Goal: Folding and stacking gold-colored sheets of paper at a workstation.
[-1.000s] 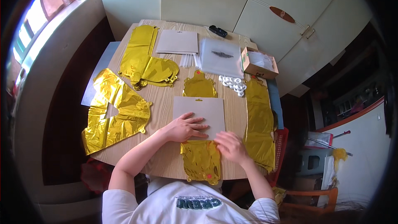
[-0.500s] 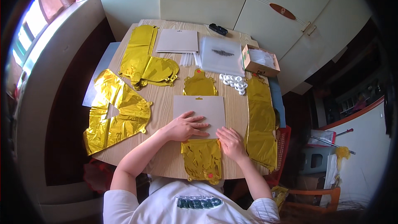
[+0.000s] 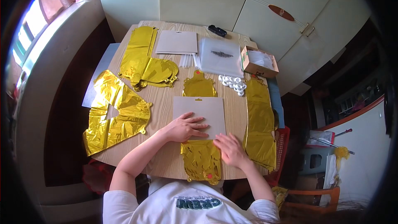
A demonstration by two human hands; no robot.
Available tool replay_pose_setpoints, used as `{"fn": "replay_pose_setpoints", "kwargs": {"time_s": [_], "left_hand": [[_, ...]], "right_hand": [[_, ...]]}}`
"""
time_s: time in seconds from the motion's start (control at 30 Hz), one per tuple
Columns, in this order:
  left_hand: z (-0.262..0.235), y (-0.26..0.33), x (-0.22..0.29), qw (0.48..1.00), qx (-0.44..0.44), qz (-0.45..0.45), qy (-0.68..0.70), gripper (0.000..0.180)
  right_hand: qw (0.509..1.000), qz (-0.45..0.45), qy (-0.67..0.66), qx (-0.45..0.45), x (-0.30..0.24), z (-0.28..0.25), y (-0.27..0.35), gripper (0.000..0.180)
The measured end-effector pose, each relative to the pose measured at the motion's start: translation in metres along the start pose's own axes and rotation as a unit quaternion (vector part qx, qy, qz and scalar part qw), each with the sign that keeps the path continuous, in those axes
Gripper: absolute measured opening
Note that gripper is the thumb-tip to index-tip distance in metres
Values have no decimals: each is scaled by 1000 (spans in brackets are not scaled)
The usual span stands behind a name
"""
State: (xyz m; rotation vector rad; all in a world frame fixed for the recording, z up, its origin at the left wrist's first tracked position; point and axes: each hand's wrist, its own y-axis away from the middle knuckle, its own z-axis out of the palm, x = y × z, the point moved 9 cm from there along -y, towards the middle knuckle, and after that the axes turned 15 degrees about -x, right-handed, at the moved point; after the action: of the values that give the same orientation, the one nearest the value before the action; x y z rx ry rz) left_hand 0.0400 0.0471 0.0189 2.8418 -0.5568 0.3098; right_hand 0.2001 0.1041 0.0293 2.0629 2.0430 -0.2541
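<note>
A grey-beige card [image 3: 205, 110] with a hang slot at its top lies over the middle of a gold foil balloon [image 3: 200, 86]. The balloon shows above and below the card. My left hand [image 3: 187, 127] lies flat on the card with its fingers spread, pressing on its lower left part. Close to the card's lower right corner, my right hand [image 3: 230, 148] rests with stretched fingers, its fingertips at the card's bottom edge and the foil. Neither hand is wrapped round anything. The card hides the balloon's middle.
More gold foil balloons lie at the left [image 3: 120, 114], far left [image 3: 139, 54] and right [image 3: 260, 120]. Behind stand stacked cards [image 3: 176, 41], white straws [image 3: 190, 61], clear bags [image 3: 219, 64], white ribbon rolls [image 3: 233, 84], an open box [image 3: 259, 68] and a black object [image 3: 217, 30].
My right hand has shifted slightly down and left, from beside the card's lower right edge to its bottom corner. My left hand stays on the card.
</note>
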Motion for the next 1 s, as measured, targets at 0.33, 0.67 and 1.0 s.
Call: {"fn": "replay_pose_setpoints", "kwargs": {"time_s": [0.33, 0.67, 1.0], "left_hand": [[-1, 0, 2, 1000, -20, 2, 11, 49], [3, 2, -4, 1000, -13, 2, 5, 49], [-21, 12, -16, 953, 160, 50, 252, 49]], "right_hand": [[988, -139, 45, -46, -77, 4, 56, 56], [969, -98, -88, 211, -44, -108, -14, 17], [928, 102, -354, 51, 88, -34, -85, 75]]}}
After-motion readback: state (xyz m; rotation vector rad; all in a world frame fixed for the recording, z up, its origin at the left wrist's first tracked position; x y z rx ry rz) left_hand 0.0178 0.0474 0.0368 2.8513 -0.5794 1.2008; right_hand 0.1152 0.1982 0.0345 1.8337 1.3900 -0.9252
